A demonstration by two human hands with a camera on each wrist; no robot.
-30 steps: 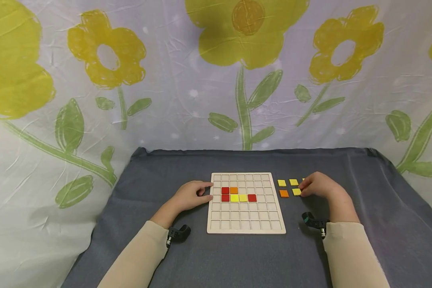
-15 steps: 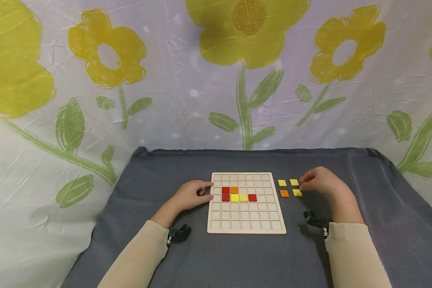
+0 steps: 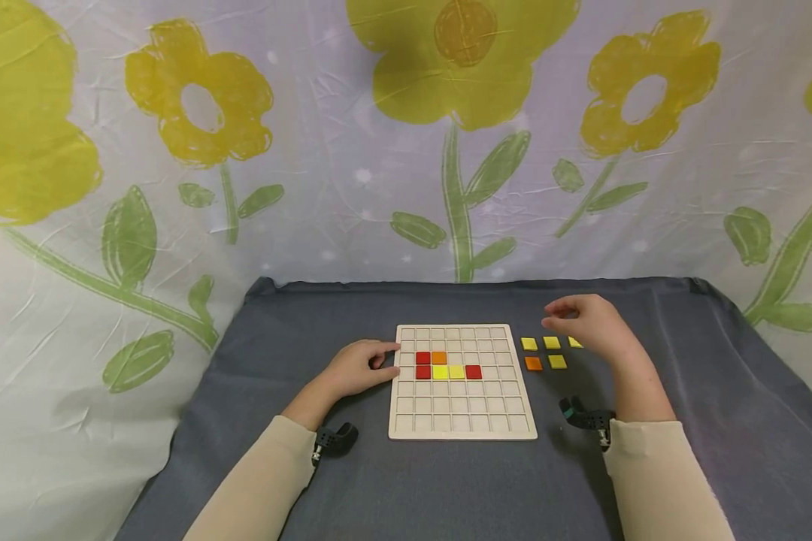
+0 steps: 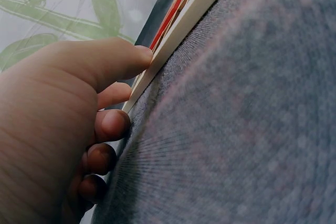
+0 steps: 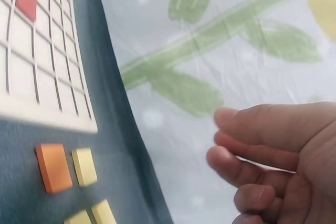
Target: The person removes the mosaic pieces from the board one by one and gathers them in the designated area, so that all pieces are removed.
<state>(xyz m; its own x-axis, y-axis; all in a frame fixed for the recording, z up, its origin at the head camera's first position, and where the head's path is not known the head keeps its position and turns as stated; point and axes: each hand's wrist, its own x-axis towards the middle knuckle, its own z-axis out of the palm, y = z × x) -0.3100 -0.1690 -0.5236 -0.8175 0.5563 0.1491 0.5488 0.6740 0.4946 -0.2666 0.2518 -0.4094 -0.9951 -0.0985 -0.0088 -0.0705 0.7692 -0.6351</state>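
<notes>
A pale wooden grid board [image 3: 460,425] lies flat on the cloth. Red, orange and yellow square tiles fill several cells; one red tile [image 3: 474,372] ends the lower coloured row. Thumb and index fingertips of my left hand [image 3: 355,368] touch the board's left edge, spaced apart; its other fingers are bent. To the board's right, an orange tile [image 3: 533,364] and several yellow tiles [image 3: 558,362] lie in two rows. My right hand [image 3: 592,323] hovers above and behind these tiles. The right wrist view shows nothing between its thumb [image 5: 231,161] and fingers.
Dark grey cloth [image 3: 474,488] covers the table. A curtain [image 3: 325,188] printed with yellow flowers hangs behind it and at the sides. Each wrist wears a black camera mount, such as the right mount [image 3: 585,415].
My right hand has lifted away from the loose tiles, up and slightly left, uncovering the rightmost yellow tile. My left hand and the board have stayed put.
</notes>
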